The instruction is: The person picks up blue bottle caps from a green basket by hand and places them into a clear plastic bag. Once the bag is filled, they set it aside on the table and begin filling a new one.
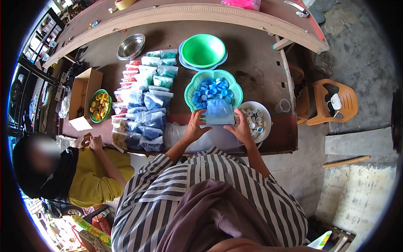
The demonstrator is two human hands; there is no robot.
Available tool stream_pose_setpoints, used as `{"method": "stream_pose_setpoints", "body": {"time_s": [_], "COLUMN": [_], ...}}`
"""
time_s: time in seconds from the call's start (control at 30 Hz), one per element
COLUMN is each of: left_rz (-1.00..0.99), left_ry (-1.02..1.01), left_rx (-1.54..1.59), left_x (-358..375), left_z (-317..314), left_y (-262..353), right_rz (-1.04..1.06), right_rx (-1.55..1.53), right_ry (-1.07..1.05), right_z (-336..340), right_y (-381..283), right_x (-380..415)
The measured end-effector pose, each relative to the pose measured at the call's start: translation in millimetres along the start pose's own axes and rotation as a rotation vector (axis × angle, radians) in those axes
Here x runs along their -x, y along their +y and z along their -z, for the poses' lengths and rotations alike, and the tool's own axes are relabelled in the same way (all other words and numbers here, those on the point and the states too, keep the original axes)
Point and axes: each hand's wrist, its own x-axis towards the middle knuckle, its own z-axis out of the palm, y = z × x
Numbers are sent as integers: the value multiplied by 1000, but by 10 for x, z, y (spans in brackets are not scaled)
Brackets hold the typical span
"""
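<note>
A clear plastic bag (219, 114) with blue bottle caps inside is held between my two hands, over the near rim of a turquoise basket. My left hand (196, 126) grips the bag's left side, and my right hand (241, 128) has its right side. Blue caps (210, 89) fill the turquoise basket (189, 86) just beyond. Close to my right hand stands a white bowl (267, 130) of white caps (253, 119). Flat clear plastic bags (176, 136) lie on the table by my left forearm.
Rows of filled bags (145, 101) lie to the left. Beyond them are a metal bowl (131, 46) and a green basin (203, 49). A co-worker (92, 176) sits at left near a cardboard box (86, 90) and a basket of yellow caps (100, 106). Orange chairs (336, 103) stand right.
</note>
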Motion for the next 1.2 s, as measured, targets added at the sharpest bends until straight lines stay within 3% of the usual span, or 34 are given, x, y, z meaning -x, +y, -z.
{"method": "stream_pose_setpoints", "body": {"time_s": [0.07, 0.13, 0.2, 0.3, 0.43, 0.5, 0.6, 0.93, 1.03, 1.07, 1.13, 1.2], "left_rz": [31, 65, -97, 53, -56, -179, -112, -154, 3, -9, 42, 84], "left_ry": [-18, -34, -133, -70, -51, -121, -189, -120, -143, -131, -32, -63], "left_rx": [-25, -51, -511, -680, -646, -590, -574, -679, -621, -625, -350, -319], "left_x": [-38, -68, -120, -173, -256, -307, -303, -280, -295, -304, -330, -336], "left_z": [-9, -1, 16, -13, -16, -26, -69, -113, -107, -117, -97, -34], "left_y": [-103, -236, -284, -207, -342, -396, -458, -567, -530, -497, -201, -124], "right_rz": [-192, -146, -101, -135, -34, -51, -78, -5, 22, -16, -43, -78], "right_rx": [-71, -44, -15, -118, -64, -24, 195, 282, 315, 250, 187, -1], "right_ry": [-35, -82, -129, -153, -119, -215, -272, -254, -231, -205, -178, -150], "right_z": [-15, -14, -7, -18, 13, -27, -74, -170, -169, -127, -47, 13], "right_y": [56, 123, 119, -14, -159, -51, 30, 195, 149, 57, -92, -158], "right_x": [-32, -81, -140, -228, -346, -375, -360, -379, -397, -393, -431, -422]}}
